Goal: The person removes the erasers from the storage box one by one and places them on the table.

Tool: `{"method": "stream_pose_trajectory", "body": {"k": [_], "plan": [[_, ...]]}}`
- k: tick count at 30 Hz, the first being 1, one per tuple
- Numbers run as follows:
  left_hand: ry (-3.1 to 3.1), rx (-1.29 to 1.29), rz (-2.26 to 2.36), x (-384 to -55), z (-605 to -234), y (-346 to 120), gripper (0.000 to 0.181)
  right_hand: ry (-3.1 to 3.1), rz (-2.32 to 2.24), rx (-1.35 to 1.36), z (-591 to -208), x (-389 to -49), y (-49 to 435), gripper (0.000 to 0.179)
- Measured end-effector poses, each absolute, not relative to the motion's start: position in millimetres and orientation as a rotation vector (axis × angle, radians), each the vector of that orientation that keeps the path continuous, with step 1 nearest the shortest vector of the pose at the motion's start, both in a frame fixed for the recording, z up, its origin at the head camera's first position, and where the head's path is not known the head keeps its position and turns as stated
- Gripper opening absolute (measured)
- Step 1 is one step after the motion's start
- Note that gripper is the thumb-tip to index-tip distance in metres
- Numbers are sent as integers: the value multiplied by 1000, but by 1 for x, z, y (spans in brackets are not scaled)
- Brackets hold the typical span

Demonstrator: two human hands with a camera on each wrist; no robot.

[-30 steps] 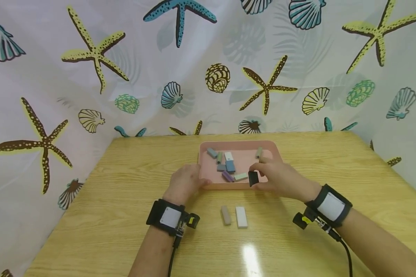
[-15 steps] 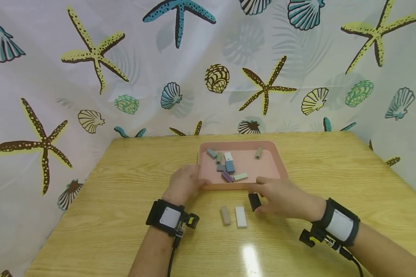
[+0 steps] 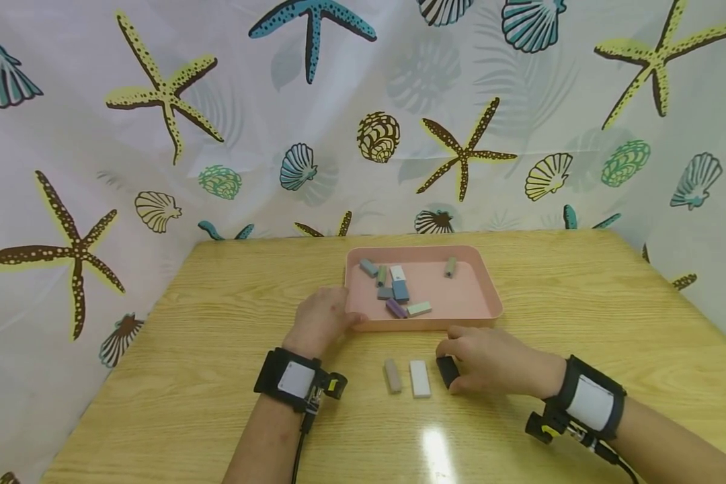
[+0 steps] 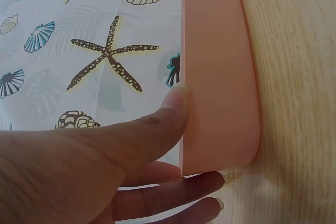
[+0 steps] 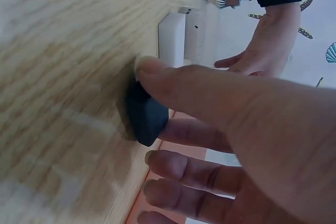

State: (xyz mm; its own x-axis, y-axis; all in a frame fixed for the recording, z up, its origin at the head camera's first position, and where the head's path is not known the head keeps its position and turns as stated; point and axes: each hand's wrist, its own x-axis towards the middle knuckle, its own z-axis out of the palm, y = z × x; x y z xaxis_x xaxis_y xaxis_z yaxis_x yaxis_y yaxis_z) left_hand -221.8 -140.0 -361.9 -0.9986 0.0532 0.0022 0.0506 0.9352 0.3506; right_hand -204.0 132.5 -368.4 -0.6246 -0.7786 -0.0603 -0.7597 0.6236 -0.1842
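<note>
My left hand (image 3: 322, 321) holds the front left corner of a pink tray (image 3: 423, 324); in the left wrist view its thumb (image 4: 176, 100) lies against the tray's rim and the other fingers reach round the corner. In front of the tray, my right hand (image 3: 490, 359) pinches a small black block (image 3: 448, 372) between thumb and index finger, close over the wooden table. In the right wrist view the black block (image 5: 146, 113) slants under the thumb, its other fingers spread beside it. A white block (image 3: 420, 379) and a beige block (image 3: 393, 376) lie to its left on the table.
Inside the tray are several small blocks, among them a purple one (image 3: 396, 308), a blue one (image 3: 400, 291) and a pale green one (image 3: 419, 308). A green block (image 3: 450, 267) lies apart at the tray's back right. A patterned cloth (image 3: 351, 168) hangs behind the table.
My right hand has carried the black block out of the tray, over its front wall and down beside the white block. The left hand has stayed at the tray's corner.
</note>
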Motion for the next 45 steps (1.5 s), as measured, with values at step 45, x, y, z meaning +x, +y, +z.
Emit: {"method": "stream_pose_trajectory", "body": {"k": [45], "plan": [[3070, 84, 617, -224, -363, -143, 36, 3066, -400, -926, -353, -331, 139, 13]]}}
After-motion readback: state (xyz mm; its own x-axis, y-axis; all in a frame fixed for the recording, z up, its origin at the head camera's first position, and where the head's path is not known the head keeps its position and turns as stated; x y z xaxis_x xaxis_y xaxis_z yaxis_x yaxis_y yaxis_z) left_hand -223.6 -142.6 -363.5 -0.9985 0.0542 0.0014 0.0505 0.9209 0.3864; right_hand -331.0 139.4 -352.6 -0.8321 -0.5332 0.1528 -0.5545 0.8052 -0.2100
